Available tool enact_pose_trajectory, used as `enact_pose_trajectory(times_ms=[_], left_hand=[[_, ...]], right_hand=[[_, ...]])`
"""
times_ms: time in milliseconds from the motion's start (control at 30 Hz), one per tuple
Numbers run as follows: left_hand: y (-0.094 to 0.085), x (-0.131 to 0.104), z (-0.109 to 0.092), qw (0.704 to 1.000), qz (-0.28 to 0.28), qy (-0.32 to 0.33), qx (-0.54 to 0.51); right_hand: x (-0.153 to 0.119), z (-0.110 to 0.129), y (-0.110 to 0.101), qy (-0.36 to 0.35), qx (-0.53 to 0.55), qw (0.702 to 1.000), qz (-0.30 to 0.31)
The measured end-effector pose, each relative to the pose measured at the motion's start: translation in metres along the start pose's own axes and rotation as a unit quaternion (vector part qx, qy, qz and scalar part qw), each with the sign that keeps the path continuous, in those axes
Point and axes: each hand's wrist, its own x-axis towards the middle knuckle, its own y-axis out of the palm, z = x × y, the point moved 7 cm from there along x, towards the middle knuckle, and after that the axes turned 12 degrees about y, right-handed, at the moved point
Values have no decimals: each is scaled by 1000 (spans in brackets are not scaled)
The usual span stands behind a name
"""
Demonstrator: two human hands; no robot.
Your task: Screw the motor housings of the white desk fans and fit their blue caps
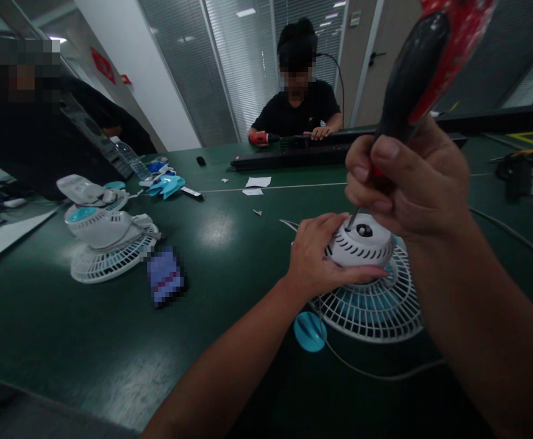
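Observation:
A white fan (371, 311) lies grille-down on the green table, its motor housing (360, 250) facing up. My left hand (314, 253) wraps around the housing from the left, thumb along the near side. In my right hand (413, 177) is a red and black screwdriver (415, 76), held upright with its handle up. The shaft slants down to a hole near the left edge of the housing's top; whether the tip sits in a screw is too small to tell. A light-blue plastic piece (310, 331) rests beside the grille, with a pale cord (385, 375) running past it.
More white fan parts (111, 238) are stacked at the left. Blue plastic pieces (166, 185) and a clear bottle (130, 157) lie behind them. Across the table a person (300, 103) holds a red power drill (261, 139) by a long black bar (289, 160).

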Motion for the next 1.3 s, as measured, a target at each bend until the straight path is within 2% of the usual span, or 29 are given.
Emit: enact_pose_trajectory(times_ms=[167,267,333,467,733,933,1133,1300], left_hand=[[2,-1,1,1000,13,-7,-2],[-2,0,-1,1000,-16,5,-7],[-1,0,0,1000,-14,3,-8],[4,-3,4,1000,20,-14,-9],[2,-2,2,1000,2,0,-8],[3,-3,3,999,33,-16,-16],[2,-3,2,1000,-4,2,-13],[6,-6,5,999,22,-12,-23]], right_hand=[[2,-1,1,24,23,999,-8],[2,-3,4,42,8,999,16],[3,-6,4,54,-2,998,34],[3,-7,2,41,10,998,39],[-3,-1,1,-12,5,1000,-2],[-1,0,0,6,19,1000,-20],[0,-4,7,53,10,998,18],[2,-4,1,59,-17,998,16]])
